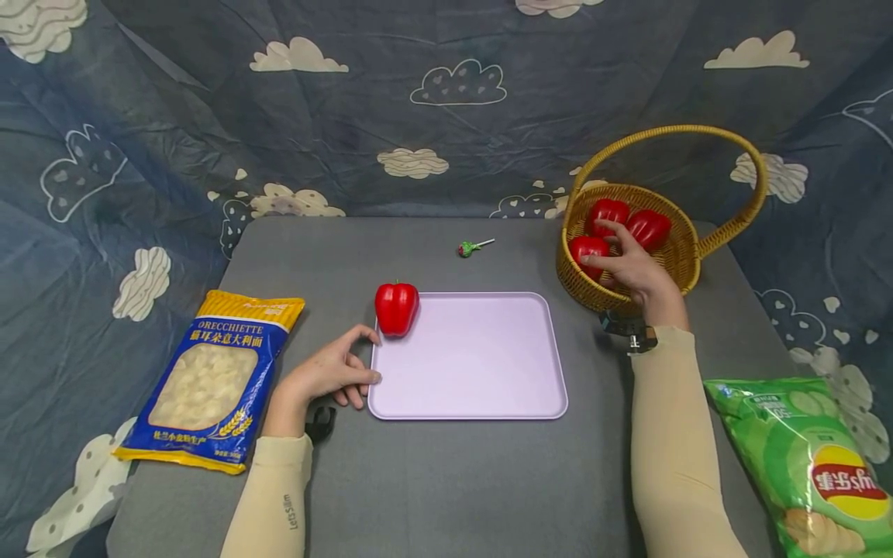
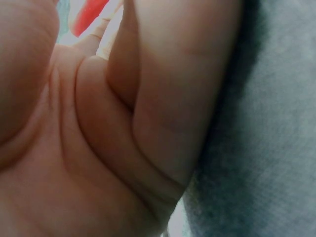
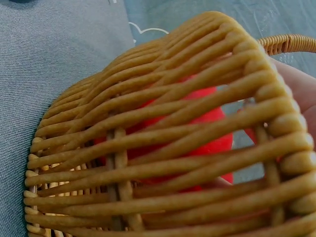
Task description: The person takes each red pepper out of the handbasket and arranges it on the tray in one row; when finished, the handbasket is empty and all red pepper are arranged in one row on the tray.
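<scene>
A red bell pepper (image 1: 396, 310) stands at the upper left corner of a pale lilac tray (image 1: 467, 356). My left hand (image 1: 335, 368) is at the tray's left edge, its thumb and forefinger apart and touching the rim; in the left wrist view the palm (image 2: 84, 163) fills much of the picture. My right hand (image 1: 638, 267) reaches into a wicker basket (image 1: 687, 267), thumb and fingers bent around the nearest red bell pepper (image 1: 582, 249). Two more bell peppers (image 1: 649, 229) lie behind it. Wicker hides most of the grip in the right wrist view.
An orecchiette pasta bag (image 1: 209, 380) lies left of my left hand. A green-wrapped lollipop (image 1: 469, 248) lies behind the tray. At the right edge is a green chip bag (image 1: 802, 457). The basket's tall handle (image 1: 670, 130) arches above the peppers.
</scene>
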Available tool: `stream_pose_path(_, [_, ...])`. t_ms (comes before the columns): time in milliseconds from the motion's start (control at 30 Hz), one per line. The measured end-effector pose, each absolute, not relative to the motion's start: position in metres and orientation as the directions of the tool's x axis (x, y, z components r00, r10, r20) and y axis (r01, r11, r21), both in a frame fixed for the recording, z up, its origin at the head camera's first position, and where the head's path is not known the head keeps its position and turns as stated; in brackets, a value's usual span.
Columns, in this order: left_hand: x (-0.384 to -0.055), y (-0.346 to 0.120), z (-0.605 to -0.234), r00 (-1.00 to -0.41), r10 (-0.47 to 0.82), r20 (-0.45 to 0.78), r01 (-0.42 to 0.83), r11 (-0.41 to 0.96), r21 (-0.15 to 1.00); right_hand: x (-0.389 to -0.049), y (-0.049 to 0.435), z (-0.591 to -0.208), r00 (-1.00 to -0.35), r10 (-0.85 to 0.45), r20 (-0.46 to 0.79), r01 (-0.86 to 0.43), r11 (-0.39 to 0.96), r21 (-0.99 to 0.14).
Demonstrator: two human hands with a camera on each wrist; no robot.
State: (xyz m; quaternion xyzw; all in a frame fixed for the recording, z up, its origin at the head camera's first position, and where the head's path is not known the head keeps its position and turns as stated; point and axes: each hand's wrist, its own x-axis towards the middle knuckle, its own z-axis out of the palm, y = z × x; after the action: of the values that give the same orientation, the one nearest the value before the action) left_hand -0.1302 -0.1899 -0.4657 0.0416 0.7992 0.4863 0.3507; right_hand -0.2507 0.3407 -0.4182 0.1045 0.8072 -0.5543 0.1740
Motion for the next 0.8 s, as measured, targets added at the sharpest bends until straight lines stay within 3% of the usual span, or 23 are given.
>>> stream_pose_path(800, [-0.1304,-0.1901,-0.4633,-0.749,0.417,-0.514,-0.268,0.519,0.812,-0.251,0.3401,-0.4166,-0.903,-0.029,-0.43,0.386,0.388,-0.837])
